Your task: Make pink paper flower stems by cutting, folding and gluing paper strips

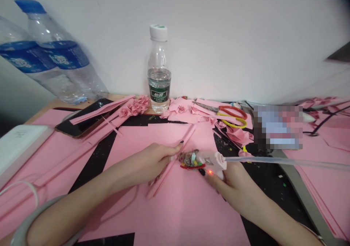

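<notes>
My left hand [158,160] grips a narrow folded strip of pink paper [161,184], which slants across the middle of the view. In my right hand [231,180] is a hot glue gun [210,162] with a small red light lit on its side. A clear glue stick [259,161] runs out of its back end to the right. The gun's nozzle end, crusted with coloured bits, is right beside the strip; whether it touches cannot be made out. Under both hands lies a large pink paper sheet [175,217]. Some fingers of each hand are hidden.
A water bottle [159,82] stands by the wall, and large bottles [62,56] lean at the left. Red-and-yellow scissors [232,116] lie among pink paper scraps. Folded paper flowers [133,105], a black phone [82,118] and a white box-like device [24,147] are at the left.
</notes>
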`<state>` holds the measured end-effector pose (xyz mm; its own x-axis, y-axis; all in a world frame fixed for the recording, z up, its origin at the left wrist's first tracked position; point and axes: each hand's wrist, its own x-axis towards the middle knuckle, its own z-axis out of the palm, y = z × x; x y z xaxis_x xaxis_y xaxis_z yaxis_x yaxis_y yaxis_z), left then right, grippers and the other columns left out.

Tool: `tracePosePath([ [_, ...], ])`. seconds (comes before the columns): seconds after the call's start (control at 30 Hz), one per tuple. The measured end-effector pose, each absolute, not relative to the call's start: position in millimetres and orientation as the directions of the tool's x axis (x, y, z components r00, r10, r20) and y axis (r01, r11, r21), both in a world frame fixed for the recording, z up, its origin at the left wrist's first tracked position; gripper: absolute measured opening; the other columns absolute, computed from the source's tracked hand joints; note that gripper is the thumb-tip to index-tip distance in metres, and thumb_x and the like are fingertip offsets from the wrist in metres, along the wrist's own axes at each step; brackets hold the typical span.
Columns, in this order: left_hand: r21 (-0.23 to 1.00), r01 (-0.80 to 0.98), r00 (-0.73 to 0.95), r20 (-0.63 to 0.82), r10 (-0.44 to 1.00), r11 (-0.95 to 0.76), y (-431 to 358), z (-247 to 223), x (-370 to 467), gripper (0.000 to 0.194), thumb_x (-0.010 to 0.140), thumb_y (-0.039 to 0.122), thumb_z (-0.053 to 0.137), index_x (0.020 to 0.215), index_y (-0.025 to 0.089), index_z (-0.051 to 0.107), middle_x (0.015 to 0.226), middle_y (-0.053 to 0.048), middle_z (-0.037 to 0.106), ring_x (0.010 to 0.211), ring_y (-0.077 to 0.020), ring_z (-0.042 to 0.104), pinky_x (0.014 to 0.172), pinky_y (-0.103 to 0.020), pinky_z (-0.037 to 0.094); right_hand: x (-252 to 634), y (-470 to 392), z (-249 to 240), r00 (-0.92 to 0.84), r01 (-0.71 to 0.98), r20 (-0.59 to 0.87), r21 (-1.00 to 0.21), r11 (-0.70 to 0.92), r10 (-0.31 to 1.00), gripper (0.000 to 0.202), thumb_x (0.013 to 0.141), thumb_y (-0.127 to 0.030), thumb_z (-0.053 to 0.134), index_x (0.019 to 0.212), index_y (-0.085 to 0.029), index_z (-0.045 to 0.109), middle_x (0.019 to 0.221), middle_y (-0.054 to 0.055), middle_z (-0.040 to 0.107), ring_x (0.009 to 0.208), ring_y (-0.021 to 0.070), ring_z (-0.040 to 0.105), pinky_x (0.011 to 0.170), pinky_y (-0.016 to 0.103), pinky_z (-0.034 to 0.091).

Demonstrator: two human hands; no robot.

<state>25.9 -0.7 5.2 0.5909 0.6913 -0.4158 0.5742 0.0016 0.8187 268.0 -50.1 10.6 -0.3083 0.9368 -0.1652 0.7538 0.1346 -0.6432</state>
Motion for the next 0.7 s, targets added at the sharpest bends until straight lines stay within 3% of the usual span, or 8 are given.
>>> tracePosePath([
  [0.2, 0.816, 0.575, 0.601, -0.375, 0.705, -0.056, 1.8, 5.8, 28.2, 0.051, 0.093, 0.015, 0.036, 0.138, 0.029, 0.054, 0.058, 0.007, 0.052, 0.041, -0.0090, 0.044, 0.042, -0.016, 0.038, 268.6, -53.7, 9.1, -0.352, 0.762, -0.159, -0.622, 0.183, 0.922, 0.024, 0.094, -0.027, 0.043, 0.073, -0.020, 0.053, 0.061, -0.001, 0.053, 0.057, 0.0140, 0.048, 0.051, 0.024, 0.035],
  [0.47, 0.821, 0.569, 0.607, -0.378, 0.699, -0.050, 2.7, 4.6, 28.6, 0.053, 0.092, 0.013, 0.035, 0.138, 0.030, 0.054, 0.058, 0.007, 0.049, 0.041, -0.0086, 0.041, 0.042, -0.016, 0.036, 264.3, -58.2, 12.3, -0.411, 0.730, -0.166, -0.648, 0.215, 0.896, 0.019, 0.094, -0.022, 0.044, 0.084, -0.019, 0.059, 0.075, 0.002, 0.063, 0.065, 0.0157, 0.057, 0.059, 0.025, 0.044],
  [0.7, 0.825, 0.560, 0.612, -0.344, 0.712, -0.082, 2.2, -0.7, 27.2, 0.046, 0.094, 0.016, 0.037, 0.132, 0.027, 0.059, 0.059, 0.005, 0.050, 0.043, -0.0095, 0.042, 0.043, -0.017, 0.035, 262.7, -59.5, 12.1, -0.451, 0.721, -0.145, -0.640, 0.265, 0.881, 0.017, 0.094, -0.019, 0.043, 0.081, -0.020, 0.054, 0.070, -0.001, 0.058, 0.061, 0.0138, 0.053, 0.055, 0.024, 0.039],
])
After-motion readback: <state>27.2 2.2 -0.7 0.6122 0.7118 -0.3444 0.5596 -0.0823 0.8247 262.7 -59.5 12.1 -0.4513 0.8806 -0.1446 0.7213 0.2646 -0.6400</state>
